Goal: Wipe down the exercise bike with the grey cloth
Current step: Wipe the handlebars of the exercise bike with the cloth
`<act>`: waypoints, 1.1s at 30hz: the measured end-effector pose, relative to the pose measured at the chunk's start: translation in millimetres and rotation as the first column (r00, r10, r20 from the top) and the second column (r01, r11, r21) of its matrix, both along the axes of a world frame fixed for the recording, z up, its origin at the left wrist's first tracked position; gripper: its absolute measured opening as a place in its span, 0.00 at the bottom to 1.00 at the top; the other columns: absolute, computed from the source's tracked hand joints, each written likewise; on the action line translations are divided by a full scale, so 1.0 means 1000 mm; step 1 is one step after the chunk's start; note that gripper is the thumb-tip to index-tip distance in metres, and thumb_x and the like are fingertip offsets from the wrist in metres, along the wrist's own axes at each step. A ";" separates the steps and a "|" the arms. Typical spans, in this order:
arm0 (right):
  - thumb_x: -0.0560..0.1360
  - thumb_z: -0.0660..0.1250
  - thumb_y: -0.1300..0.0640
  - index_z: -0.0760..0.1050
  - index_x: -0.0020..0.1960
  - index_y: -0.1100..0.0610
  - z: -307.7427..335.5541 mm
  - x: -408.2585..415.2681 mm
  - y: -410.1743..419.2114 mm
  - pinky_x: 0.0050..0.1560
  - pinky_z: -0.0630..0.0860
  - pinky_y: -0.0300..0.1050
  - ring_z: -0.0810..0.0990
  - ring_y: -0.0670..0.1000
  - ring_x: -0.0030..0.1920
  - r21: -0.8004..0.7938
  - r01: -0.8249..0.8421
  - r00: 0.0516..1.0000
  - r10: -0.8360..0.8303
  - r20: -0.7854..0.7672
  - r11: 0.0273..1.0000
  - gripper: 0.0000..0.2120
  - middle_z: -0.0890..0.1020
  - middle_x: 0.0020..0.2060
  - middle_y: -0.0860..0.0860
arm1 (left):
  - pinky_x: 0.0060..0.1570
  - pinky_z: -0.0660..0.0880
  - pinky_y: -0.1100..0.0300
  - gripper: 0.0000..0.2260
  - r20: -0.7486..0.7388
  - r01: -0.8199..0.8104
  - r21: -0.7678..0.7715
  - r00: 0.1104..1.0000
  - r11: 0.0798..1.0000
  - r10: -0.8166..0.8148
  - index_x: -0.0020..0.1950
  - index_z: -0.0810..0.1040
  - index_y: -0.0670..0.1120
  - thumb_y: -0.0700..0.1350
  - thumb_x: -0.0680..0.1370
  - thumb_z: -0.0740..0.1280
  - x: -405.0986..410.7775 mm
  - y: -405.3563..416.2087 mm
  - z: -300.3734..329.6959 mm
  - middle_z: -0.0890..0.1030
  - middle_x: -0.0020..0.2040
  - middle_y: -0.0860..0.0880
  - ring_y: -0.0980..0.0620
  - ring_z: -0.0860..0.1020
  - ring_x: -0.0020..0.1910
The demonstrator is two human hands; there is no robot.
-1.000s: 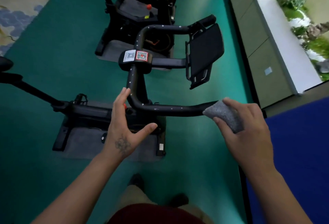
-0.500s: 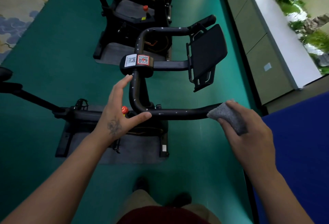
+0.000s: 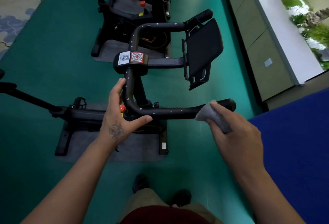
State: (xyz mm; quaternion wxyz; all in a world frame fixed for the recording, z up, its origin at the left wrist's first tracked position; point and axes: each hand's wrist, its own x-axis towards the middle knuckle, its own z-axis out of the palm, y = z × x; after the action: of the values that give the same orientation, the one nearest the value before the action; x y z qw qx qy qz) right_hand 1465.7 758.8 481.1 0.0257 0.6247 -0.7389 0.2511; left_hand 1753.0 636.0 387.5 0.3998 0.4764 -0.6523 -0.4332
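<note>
While right hand (image 3: 236, 134) presses grey cloth (image 3: 213, 117) near handlebar (image 3: 169, 112) end, left hand (image 3: 121, 111) beside bend

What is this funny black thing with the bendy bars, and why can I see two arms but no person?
The camera sits on the person's head and looks down, so you see only their arms and shoes. The black thing is an exercise bike standing on a green floor; the bendy bars are its handlebar. The right hand holds a grey cloth against the bar near its end, to wipe off the small pale specks. The left hand is open, with fingers and thumb at the bend of the bar. Another bike stands farther away.
</note>
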 end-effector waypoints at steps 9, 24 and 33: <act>0.77 0.78 0.55 0.78 0.73 0.52 -0.021 0.011 -0.008 0.36 0.82 0.50 0.81 0.50 0.37 0.006 -0.037 0.998 0.037 0.055 0.999 0.26 0.86 0.44 0.50 | 0.77 0.65 0.67 0.56 -0.067 -0.022 0.011 0.997 1.000 0.023 0.86 0.56 0.49 0.52 0.67 0.86 -0.003 -0.004 -0.007 0.60 0.85 0.54 0.58 0.61 0.83; 0.75 0.78 0.60 0.81 0.70 0.51 -0.024 0.012 -0.002 0.29 0.76 0.49 0.76 0.50 0.31 0.012 -0.011 0.999 0.011 -0.040 1.000 0.24 0.80 0.35 0.49 | 0.79 0.68 0.41 0.55 -0.057 0.000 -0.005 0.998 1.000 0.000 0.86 0.57 0.49 0.53 0.67 0.86 0.001 -0.006 -0.014 0.60 0.85 0.53 0.52 0.66 0.82; 0.78 0.76 0.51 0.80 0.71 0.52 -0.031 0.042 -0.018 0.34 0.81 0.50 0.80 0.48 0.35 0.071 -0.041 0.998 0.038 0.040 0.997 0.22 0.85 0.41 0.48 | 0.77 0.70 0.38 0.56 -0.043 0.020 -0.009 0.999 1.000 -0.020 0.86 0.56 0.53 0.58 0.67 0.85 0.005 -0.008 -0.018 0.60 0.85 0.54 0.48 0.67 0.82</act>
State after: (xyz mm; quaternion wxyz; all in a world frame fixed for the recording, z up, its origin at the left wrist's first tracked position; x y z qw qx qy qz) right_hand 1507.4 740.6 450.0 -0.0160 0.6348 -0.7352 0.2371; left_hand 1758.2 627.6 369.9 0.4114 0.4586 -0.6503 -0.4444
